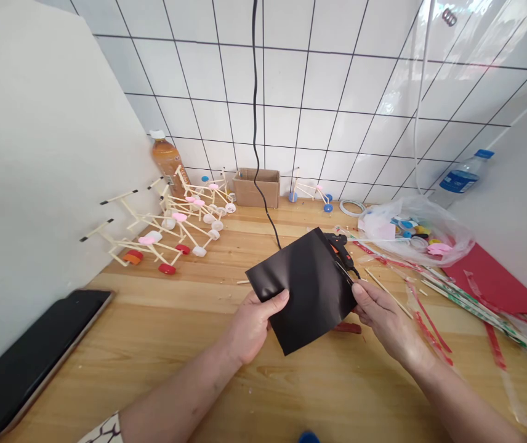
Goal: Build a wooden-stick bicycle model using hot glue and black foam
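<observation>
My left hand grips a sheet of black card by its left edge, thumb on top and fingers hidden beneath. The sheet is held tilted above the wooden table. At its right edge, my right hand is closed on what look like scissors; only thin metal blades show along the card's edge, and the handles are hidden. Just behind the sheet lies a black glue gun with an orange trigger, partly covered. A dark red object peeks out under the card; its kind is unclear.
Several stick-built models with bottle-cap wheels stand at left, before a tea bottle. Farther back are a cardboard box and tape roll. A bag of caps, sticks and red strips lie right; a tablet-like device lies left.
</observation>
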Demonstrator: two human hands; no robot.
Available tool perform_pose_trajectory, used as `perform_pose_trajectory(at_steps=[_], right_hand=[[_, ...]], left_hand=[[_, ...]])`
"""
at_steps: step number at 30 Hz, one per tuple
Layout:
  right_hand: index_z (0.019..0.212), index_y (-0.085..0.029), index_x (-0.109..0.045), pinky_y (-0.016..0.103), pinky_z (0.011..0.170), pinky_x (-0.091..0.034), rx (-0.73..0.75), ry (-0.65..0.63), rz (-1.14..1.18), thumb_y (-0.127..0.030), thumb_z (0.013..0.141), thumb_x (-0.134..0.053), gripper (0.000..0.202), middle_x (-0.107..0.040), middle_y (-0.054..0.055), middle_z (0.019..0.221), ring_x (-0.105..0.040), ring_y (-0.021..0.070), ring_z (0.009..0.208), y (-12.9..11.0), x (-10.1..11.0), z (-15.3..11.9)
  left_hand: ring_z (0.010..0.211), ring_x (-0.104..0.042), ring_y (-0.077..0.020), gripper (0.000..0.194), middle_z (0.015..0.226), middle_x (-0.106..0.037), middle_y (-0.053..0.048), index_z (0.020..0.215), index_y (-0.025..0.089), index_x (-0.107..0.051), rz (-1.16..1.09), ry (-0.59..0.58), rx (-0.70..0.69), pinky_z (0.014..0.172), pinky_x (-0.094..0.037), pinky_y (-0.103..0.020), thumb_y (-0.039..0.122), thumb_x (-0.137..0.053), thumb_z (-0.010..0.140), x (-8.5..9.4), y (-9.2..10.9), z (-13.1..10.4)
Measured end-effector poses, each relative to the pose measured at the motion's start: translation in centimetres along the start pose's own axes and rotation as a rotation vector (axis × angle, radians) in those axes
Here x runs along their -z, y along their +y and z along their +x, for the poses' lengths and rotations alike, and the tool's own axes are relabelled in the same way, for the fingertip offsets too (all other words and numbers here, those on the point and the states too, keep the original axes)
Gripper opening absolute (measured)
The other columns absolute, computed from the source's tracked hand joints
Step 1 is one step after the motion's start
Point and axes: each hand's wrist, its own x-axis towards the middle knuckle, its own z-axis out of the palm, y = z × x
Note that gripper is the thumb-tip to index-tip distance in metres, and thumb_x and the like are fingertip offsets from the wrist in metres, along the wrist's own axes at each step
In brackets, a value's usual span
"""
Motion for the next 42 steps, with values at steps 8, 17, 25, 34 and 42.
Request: perform_pose_trajectory(at_steps=[8,17,25,34,42], right_hand=[[0.063,-0.020,-0.041,0.023,0.045,-0.027,-0.046,-0.009,-0.006,-0.056,0.081,-0.045,0.040,-0.037,-0.003,0.060,-0.035,0.0104,0.053,-0.3,0.7,0.1],[0.065,-0.020,-0.043,0.021,0.047,-0.032,-0.109,-0.015,0.000,-0.056,0.080,-0.046,0.039,-0.037,-0.003,0.063,-0.035,0.0102,0.056,0.1,0.9,0.1],[0.070,-0.020,-0.051,0.023,0.048,-0.034,-0.122,-0.039,0.053,-0.053,0.082,-0.046,0.035,-0.041,-0.003,0.062,-0.039,0.0110,0.055,-0.3,0.6,-0.2],[0.069,-0.021,-0.052,0.023,0.047,-0.032,-0.130,-0.025,0.174,-0.051,0.081,-0.049,0.032,-0.043,-0.003,0.062,-0.039,0.0105,0.054,-0.1,0.3,-0.2],[0.071,-0.020,-0.053,0.023,0.047,-0.032,-0.148,-0.027,0.136,-0.053,0.080,-0.049,0.034,-0.043,-0.004,0.061,-0.038,0.0109,0.054,-0.4,0.2,-0.2]], left_hand=[[0.094,-0.063,-0.0225,0.025,0.090,-0.072,-0.007,0.088,0.014,-0.070,-0.021,0.009,0.002,0.092,-0.044,-0.033,0.024,-0.073,0.065,-0.2,0.3,-0.1],[0.095,-0.063,-0.0246,0.030,0.093,-0.071,-0.009,0.090,0.013,-0.069,-0.029,0.004,0.066,0.093,-0.043,-0.036,0.022,-0.075,0.063,-0.1,0.4,-0.1],[0.098,-0.062,-0.0245,0.028,0.095,-0.071,-0.009,0.091,0.014,-0.069,-0.029,-0.030,0.099,0.095,-0.041,-0.036,0.023,-0.074,0.065,-0.3,0.0,-0.3],[0.100,-0.061,-0.0244,0.030,0.096,-0.071,-0.008,0.091,0.014,-0.070,-0.011,-0.042,0.092,0.096,-0.040,-0.036,0.025,-0.075,0.063,-0.3,-0.3,-0.4],[0.100,-0.061,-0.0247,0.030,0.096,-0.070,-0.009,0.091,0.014,-0.070,-0.014,-0.030,0.089,0.096,-0.040,-0.036,0.024,-0.074,0.063,-0.4,-0.2,-0.5]])
